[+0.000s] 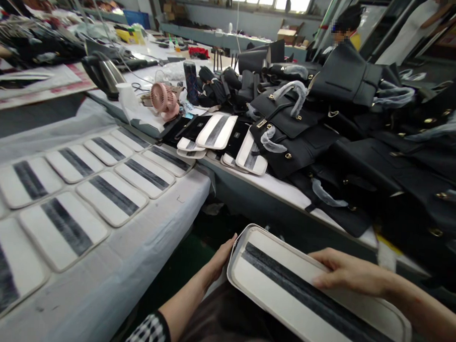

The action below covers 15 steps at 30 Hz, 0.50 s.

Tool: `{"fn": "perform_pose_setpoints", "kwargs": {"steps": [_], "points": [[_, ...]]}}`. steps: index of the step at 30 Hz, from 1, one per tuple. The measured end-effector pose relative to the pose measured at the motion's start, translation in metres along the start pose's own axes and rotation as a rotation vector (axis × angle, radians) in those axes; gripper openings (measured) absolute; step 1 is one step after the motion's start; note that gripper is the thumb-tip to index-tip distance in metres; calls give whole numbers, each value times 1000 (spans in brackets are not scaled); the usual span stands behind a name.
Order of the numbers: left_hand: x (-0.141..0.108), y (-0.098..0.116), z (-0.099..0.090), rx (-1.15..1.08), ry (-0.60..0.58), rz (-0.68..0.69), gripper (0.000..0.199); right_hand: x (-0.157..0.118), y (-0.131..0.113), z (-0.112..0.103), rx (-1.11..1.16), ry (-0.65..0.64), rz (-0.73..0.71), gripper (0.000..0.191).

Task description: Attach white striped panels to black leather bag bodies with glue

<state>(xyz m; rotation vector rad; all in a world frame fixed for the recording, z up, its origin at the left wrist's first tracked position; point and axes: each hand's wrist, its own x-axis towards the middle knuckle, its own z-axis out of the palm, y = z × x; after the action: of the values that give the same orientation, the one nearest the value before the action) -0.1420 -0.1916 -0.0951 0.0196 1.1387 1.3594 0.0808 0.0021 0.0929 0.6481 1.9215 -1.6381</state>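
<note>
A long off-white bag panel (283, 287) with rounded corners and a dark stripe along its length is held tilted over my lap. My right hand (346, 273) grips its upper edge, with the thumb and fingers bent onto its pale face. My left hand (223, 255) holds its left end from the side and behind, most of the fingers hidden by the panel. Similar striped panels (108, 196) lie in rows on the covered table (165, 229) to my left.
Black handbags (301, 129) with wrapped handles are heaped on the right-hand table. More striped panels (217, 131) lie near them. A pink fan (163, 98), a white cup (127, 102) and a metal kettle (103, 75) stand farther back. A person (347, 30) is behind the bags.
</note>
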Motion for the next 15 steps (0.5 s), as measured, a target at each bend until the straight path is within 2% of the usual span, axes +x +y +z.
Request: {"fn": "perform_pose_setpoints", "kwargs": {"steps": [3, 5, 7, 12, 15], "points": [[-1, 2, 1, -13, 7, -5, 55, 13, 6, 3, -153, 134, 7, 28], [-1, 2, 2, -20, 14, -11, 54, 16, 12, 8, -322, 295, -6, 26], [-1, 3, 3, -25, 20, -19, 53, 18, 23, 16, -516, 476, -41, 32], [-1, 3, 6, -43, 27, -36, 50, 25, 68, 50, -946, 812, -192, 43], [-3, 3, 8, -61, 19, -39, 50, 28, 80, 71, -1070, 1019, -333, 52]]}}
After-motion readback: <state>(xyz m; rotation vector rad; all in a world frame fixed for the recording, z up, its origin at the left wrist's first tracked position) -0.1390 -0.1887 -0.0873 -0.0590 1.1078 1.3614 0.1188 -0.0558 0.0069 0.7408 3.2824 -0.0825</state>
